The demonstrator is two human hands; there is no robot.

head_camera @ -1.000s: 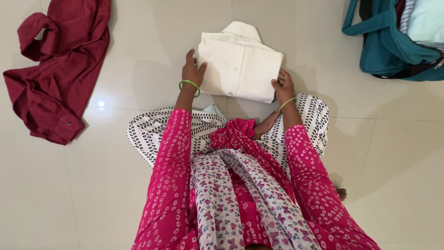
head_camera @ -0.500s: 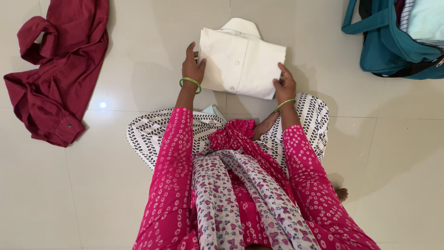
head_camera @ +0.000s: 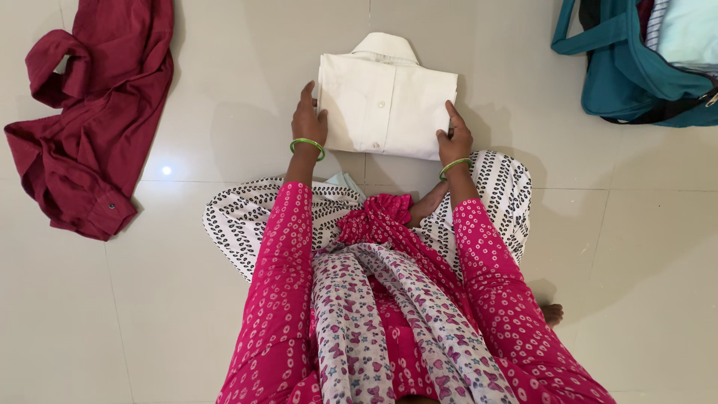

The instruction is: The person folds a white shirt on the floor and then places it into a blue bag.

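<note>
A folded white shirt with a collar and a button row lies on the pale tiled floor in front of my knees. My left hand grips its left edge, fingers along the side and thumb on the cloth. My right hand holds the shirt's lower right corner. Both wrists wear green bangles. I sit cross-legged in pink patterned sleeves and black-and-white trousers.
A crumpled maroon shirt lies on the floor at the left. A teal bag, open and with folded clothes inside, stands at the top right. Pale floor tiles surround the white shirt.
The white shirt has been turned a little and squared up. Both hands shifted slightly with it and stay on its two sides.
</note>
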